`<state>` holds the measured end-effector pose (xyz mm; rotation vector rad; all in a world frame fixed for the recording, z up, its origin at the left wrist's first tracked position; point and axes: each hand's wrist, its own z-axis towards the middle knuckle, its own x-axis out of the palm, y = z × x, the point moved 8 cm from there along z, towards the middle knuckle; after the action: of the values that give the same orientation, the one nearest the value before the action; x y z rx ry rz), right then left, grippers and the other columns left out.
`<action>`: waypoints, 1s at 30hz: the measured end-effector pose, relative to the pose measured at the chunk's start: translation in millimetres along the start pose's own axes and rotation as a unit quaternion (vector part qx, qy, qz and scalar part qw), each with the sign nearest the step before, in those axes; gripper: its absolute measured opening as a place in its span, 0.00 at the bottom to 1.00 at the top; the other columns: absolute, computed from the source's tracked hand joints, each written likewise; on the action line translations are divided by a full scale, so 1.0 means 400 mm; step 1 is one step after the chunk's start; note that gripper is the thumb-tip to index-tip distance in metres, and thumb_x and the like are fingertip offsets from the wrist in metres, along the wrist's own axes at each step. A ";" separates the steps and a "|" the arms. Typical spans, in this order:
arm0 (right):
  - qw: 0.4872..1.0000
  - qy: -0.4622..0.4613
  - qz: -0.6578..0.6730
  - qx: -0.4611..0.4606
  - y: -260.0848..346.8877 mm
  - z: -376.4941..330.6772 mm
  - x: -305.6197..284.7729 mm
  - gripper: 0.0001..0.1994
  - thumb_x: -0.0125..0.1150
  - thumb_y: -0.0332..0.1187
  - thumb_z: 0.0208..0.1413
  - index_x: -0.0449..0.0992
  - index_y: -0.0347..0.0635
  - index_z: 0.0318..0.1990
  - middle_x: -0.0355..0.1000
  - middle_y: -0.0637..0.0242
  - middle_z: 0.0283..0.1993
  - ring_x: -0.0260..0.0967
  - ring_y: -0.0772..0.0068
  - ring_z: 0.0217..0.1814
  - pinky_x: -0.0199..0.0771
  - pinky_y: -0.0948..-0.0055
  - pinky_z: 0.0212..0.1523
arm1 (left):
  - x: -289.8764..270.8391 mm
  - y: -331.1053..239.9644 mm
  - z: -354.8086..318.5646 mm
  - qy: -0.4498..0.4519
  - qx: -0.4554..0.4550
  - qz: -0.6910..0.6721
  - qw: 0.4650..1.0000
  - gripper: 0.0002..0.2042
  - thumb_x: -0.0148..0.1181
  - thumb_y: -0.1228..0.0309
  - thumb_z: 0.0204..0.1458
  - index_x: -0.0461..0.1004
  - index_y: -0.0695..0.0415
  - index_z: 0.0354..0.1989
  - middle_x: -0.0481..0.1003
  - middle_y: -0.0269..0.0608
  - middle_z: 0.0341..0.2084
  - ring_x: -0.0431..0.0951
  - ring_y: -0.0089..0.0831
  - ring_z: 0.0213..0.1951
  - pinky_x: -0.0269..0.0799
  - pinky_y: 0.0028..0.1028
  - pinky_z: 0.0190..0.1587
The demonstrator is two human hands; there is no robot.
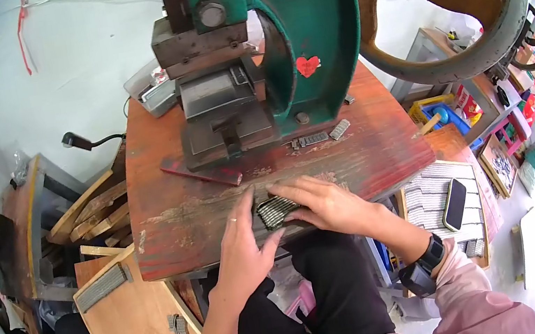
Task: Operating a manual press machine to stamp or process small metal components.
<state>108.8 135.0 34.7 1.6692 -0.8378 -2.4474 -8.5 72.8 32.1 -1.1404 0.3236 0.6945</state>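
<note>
A small block of ribbed grey metal strips [275, 212], set side by side, rests near the front edge of the worn wooden bench [172, 232]. My right hand [323, 206] curls over its right end, fingers on the far side and thumb on the near side. On the left of the block my left hand [241, 242] is held flat with straight fingers, its thumb apart and pointing toward the block's near corner. Whether the left fingertips touch it is hard to tell. Beyond the hands stands a green press [312, 32] with a steel die block [216, 94].
A dark red bar [201, 172] and small metal pieces [312, 139] lie before the press. At left is a wooden tray [125, 332] with a few metal pieces; at right, a tray of metal strips [422, 201] holds a phone [454, 205]. The press's big handwheel [456, 65] overhangs the right side.
</note>
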 end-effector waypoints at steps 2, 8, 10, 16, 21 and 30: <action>0.985 -0.104 0.113 0.077 -0.024 -0.003 -0.020 0.25 0.56 0.32 0.56 0.60 0.41 0.61 0.64 0.51 0.56 0.63 0.58 0.58 0.64 0.65 0.57 | 0.034 0.029 0.013 0.057 -0.024 -0.029 0.998 0.33 0.64 0.74 0.41 0.58 0.62 0.59 0.67 0.58 0.48 0.64 0.52 0.53 0.62 0.39 0.53; 0.789 -0.258 0.531 0.171 -0.086 -0.019 0.040 0.23 0.46 0.39 0.63 0.59 0.34 0.60 0.64 0.56 0.57 0.59 0.67 0.60 0.55 0.70 0.61 | 0.051 0.002 0.047 0.074 -0.021 0.000 0.997 0.32 0.67 0.74 0.38 0.62 0.61 0.56 0.69 0.52 0.43 0.71 0.48 0.47 0.66 0.35 0.51; 0.728 -0.244 0.624 0.142 -0.070 0.004 0.054 0.25 0.38 0.44 0.66 0.58 0.32 0.60 0.62 0.56 0.58 0.55 0.68 0.63 0.49 0.71 0.64 | 0.060 0.003 0.051 0.065 -0.014 0.003 0.998 0.31 0.67 0.75 0.38 0.63 0.62 0.55 0.70 0.52 0.42 0.71 0.48 0.46 0.66 0.35 0.50; 0.639 -0.267 0.714 0.105 -0.090 0.018 0.050 0.25 0.37 0.45 0.66 0.58 0.29 0.59 0.60 0.54 0.59 0.51 0.65 0.66 0.46 0.66 0.66 | 0.062 0.013 0.055 0.047 0.002 -0.003 0.999 0.29 0.68 0.74 0.35 0.67 0.64 0.51 0.71 0.51 0.40 0.70 0.47 0.46 0.66 0.36 0.49; 0.646 -0.246 0.720 0.061 -0.103 0.012 0.030 0.25 0.36 0.44 0.66 0.57 0.29 0.59 0.59 0.54 0.60 0.51 0.65 0.66 0.46 0.64 0.67 | 0.058 0.004 0.056 0.050 0.018 0.015 0.998 0.29 0.68 0.74 0.36 0.66 0.64 0.51 0.70 0.51 0.42 0.70 0.47 0.47 0.66 0.36 0.50; 0.786 -0.177 0.585 0.088 -0.072 0.003 0.026 0.25 0.51 0.38 0.59 0.58 0.33 0.60 0.58 0.52 0.60 0.50 0.58 0.67 0.48 0.61 0.66 | 0.046 0.036 0.039 0.070 -0.021 -0.005 0.997 0.34 0.67 0.76 0.38 0.60 0.62 0.57 0.68 0.53 0.45 0.70 0.45 0.48 0.65 0.34 0.51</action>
<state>110.7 156.2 13.0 0.3276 -1.5395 -1.7211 -5.7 96.8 17.6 -1.2330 0.4239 0.6168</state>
